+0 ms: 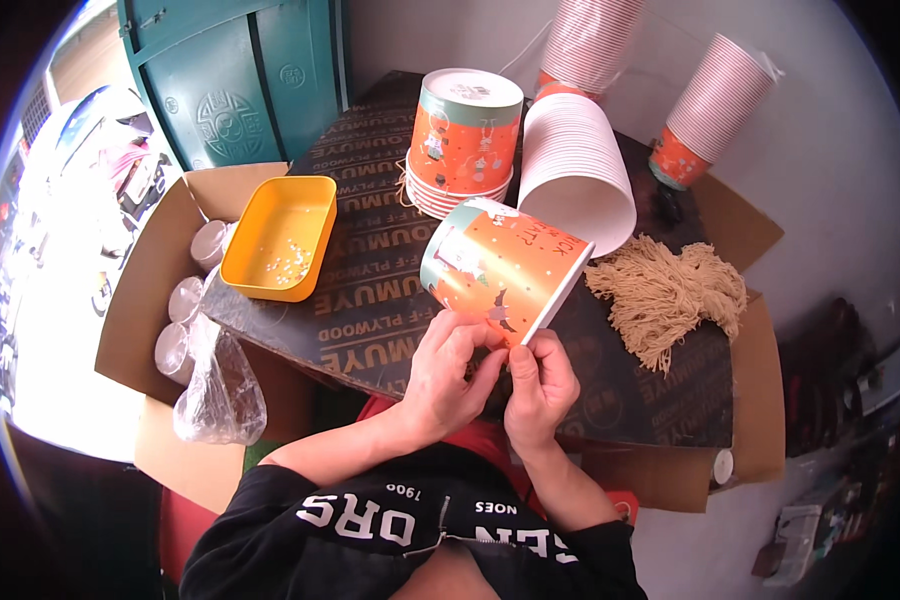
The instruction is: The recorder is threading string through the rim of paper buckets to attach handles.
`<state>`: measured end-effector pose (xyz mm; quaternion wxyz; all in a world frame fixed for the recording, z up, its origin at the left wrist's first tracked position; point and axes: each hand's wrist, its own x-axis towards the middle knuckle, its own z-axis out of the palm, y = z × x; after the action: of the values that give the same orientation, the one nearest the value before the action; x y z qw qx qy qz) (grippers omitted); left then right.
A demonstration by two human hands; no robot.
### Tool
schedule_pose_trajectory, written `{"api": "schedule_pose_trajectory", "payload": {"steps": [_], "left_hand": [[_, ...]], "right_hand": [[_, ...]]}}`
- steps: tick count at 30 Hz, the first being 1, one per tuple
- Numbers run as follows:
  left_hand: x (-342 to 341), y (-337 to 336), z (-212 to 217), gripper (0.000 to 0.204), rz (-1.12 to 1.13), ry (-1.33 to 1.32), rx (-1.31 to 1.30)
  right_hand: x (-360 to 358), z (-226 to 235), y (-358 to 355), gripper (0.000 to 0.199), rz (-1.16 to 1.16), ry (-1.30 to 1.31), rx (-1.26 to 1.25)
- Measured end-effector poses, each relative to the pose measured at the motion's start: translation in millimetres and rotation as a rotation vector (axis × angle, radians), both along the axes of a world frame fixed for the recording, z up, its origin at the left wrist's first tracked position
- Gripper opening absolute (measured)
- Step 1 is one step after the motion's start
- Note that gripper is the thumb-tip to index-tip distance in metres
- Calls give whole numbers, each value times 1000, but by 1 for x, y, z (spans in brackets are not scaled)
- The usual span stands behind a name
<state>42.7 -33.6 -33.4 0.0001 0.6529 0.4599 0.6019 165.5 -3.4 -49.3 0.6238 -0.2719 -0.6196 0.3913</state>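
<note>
Surrounding cup point(500, 268): stacks point(576, 150); cords point(667, 300) R; tub point(268, 228) L

A teal door point(232, 95) with embossed panels stood at the upper left, beside a pale wall point(450, 38) along the top. Glaring light point(65, 390) bleached the left edge, the right edge lay dim, and a dark plywood-topped table point(368, 225) filled the centre.

Held cup point(505, 265) blocks ahead, leaving room beside tub point(280, 222).
</note>
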Motion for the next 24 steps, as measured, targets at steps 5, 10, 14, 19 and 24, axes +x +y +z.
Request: {"api": "schedule_pose_trajectory", "payload": {"steps": [5, 10, 14, 19, 24], "left_hand": [[2, 0, -1, 31, 30, 3, 13], [2, 1, -2, 29, 56, 24, 1], [2, 2, -2, 27, 70, 48, 18], [3, 5, 0, 27, 79, 81, 48], [-2, 2, 3, 25, 64, 66, 35]], "right_hand": [[0, 0, -1, 14, 2, -2, 11], [-1, -1, -1, 11, -38, -67, 66], [-3, -4, 1, 10, -63, -74, 105], [-2, -2, 0, 10, -47, -62, 101], [1, 4, 3, 7, -125, -158, 169]]}}
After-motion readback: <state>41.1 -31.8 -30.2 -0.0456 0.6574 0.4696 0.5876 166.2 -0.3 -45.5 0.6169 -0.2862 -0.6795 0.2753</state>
